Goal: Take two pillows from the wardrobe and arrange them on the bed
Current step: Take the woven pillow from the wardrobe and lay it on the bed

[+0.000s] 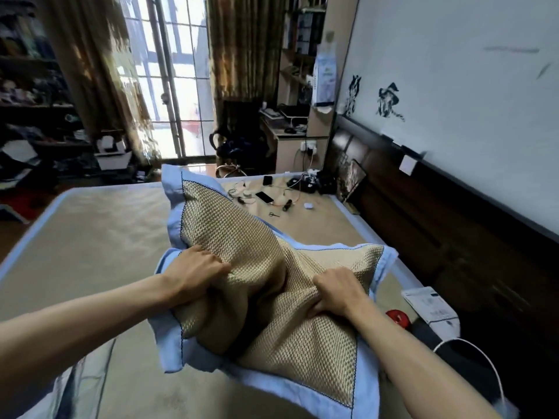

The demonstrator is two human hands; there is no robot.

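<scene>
- The left hand [196, 272] is shut tight on a bunch of the woven tan cloth of the left pillow [223, 237].
- The right hand [338, 290] is shut tight on the same kind of cloth on the right pillow [314, 343].
- The two hands are apart, one at about 9 o'clock and one at about 3 o'clock from the middle of the pillows.
- Both pillows are tan in the middle with a soft blue edge all around.
- The two pillows touch each other in the middle, where they fold down into a dark dip between the hands.
- The left pillow points up and away toward 12 o'clock. The right pillow comes down toward 5 o'clock.
- The pillows are over the bed [99, 237], which has a tan mat with a blue border.
- I cannot tell if the pillows lie flat on the bed or are lifted a bit.
- Far off at 1 o'clock, small things lie on the bed: a black phone [265, 197], some cables [295, 189] and little scissors [273, 214].
- A dark wooden headboard [423, 213] runs along the right side, at 2 to 3 o'clock.
- At 4 o'clock, next to the right arm, there is a red thing [398, 317] and a white paper [429, 306].
- A tall window [175, 86] with brown curtains [242, 46] is at 12 o'clock, far away.
</scene>
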